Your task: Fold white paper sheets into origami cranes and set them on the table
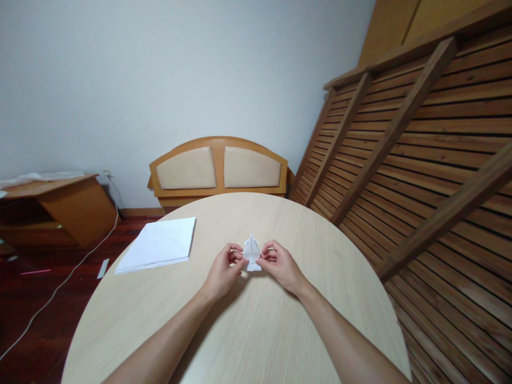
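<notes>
My left hand (224, 269) and right hand (284, 266) are pinching opposite edges of a white origami figure (252, 253) over the round table (256, 330). Probably light and easily creased, it is calling for gentle fingertip pressure at its sides. Farther left, a paper stack (162, 242) is lying.

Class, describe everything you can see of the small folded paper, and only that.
The folded paper is small, white and apparently made of plain sheet paper. It narrows to a point at the far end, with small flaps jutting out to either side below the tip and a squared-off near end. Fold lines show on its face. The left hand and right hand pinch its opposite sides over the round table; whether it touches the tabletop is unclear.
</notes>
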### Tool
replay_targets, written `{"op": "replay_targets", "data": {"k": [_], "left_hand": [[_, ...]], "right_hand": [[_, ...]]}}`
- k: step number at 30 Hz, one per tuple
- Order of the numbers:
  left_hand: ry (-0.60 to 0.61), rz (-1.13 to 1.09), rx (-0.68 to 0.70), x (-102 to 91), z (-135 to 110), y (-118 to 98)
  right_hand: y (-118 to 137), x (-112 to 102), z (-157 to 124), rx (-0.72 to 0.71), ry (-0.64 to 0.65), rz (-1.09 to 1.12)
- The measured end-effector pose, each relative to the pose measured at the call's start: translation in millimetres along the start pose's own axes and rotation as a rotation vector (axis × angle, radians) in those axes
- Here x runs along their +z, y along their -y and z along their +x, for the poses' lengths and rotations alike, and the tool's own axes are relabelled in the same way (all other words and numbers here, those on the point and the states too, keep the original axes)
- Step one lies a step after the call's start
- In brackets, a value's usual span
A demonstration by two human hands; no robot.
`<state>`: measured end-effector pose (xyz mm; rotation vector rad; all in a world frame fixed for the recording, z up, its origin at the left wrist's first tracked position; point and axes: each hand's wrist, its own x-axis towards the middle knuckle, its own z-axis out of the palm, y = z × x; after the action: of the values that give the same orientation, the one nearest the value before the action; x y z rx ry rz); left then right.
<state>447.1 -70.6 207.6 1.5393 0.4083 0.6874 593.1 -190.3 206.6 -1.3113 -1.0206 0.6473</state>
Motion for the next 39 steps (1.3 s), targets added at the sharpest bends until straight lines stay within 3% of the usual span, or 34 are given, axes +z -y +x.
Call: {"op": "replay_targets", "data": {"k": [5, 13, 19, 31, 39], "left_hand": [[-0.005, 0.023, 0.02, 0.5, -1.5, -1.3], [0.028, 0.08, 0.047, -1.5, -0.1, -1.2], [0.008, 0.055, -0.039, -2.3, 2.9, 4.2], [0.022, -0.073, -0.068, -2.1, 2.9, 3.0], [0.026, -0.097, -0.152, -4.4, 2.8, 4.3]], "right_hand": [[-4.9, -1.5, 1.9, -0.049, -0.017, 0.006], [-8.8, -2.7, 2.3, -0.016, -0.01, -0.015], [-12.8, -1.7, 2.9, 0.006, 0.004, 0.017], [-3.8, -1.0, 1.4, 0.058, 0.01, 0.017], [-3.2, -2.0, 1.5, -0.029, 0.04, -0.019]]}}
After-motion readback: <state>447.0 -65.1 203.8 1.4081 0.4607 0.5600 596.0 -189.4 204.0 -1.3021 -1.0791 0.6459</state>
